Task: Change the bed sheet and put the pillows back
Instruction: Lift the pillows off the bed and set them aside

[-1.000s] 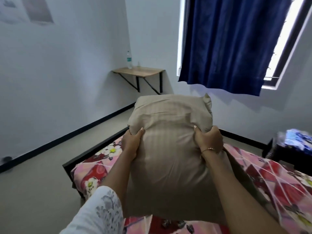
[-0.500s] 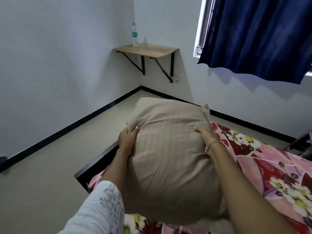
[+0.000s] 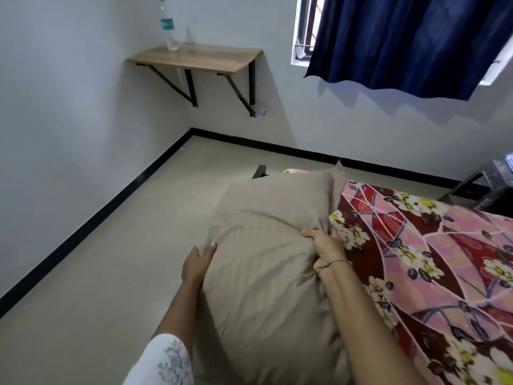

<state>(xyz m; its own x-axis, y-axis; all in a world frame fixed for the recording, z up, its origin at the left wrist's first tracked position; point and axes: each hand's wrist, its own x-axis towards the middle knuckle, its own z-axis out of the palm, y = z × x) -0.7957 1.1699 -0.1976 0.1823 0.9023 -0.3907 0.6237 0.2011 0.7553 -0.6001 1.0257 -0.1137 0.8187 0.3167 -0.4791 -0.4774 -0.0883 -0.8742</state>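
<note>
the bed (image 3: 259,171) was covered by a pink and red floral sheet (image 3: 433,262), and a tan pillow (image 3: 266,273) was laid along its left edge. a clear bottle (image 3: 169,26) was stood on the wall shelf (image 3: 205,58).

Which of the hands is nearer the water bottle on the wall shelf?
Left. The left hand grips the pillow's edge on the side under the water bottle; the right hand grips its edge toward the floral sheet, farther away.
</note>
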